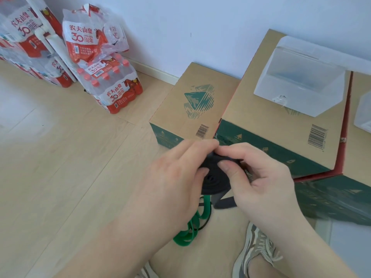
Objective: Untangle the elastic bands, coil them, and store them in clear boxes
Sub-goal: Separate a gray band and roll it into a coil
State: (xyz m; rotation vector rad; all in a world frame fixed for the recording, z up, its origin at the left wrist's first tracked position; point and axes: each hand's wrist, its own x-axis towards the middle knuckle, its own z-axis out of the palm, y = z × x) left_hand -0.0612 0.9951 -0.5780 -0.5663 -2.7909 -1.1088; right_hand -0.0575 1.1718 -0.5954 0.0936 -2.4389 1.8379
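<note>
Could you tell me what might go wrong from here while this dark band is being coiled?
1. Only the pinch of the left hand and right hand holds the dark coil; a slip could let it spring open.
2. Its loose tail hangs near the green band on the floor and might snag it.
3. The clear box sits apart on a cardboard box, so the coil may loosen on the way.

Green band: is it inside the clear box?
No, the green band lies on the floor near a shoe, while the clear box sits on a cardboard carton.
</note>
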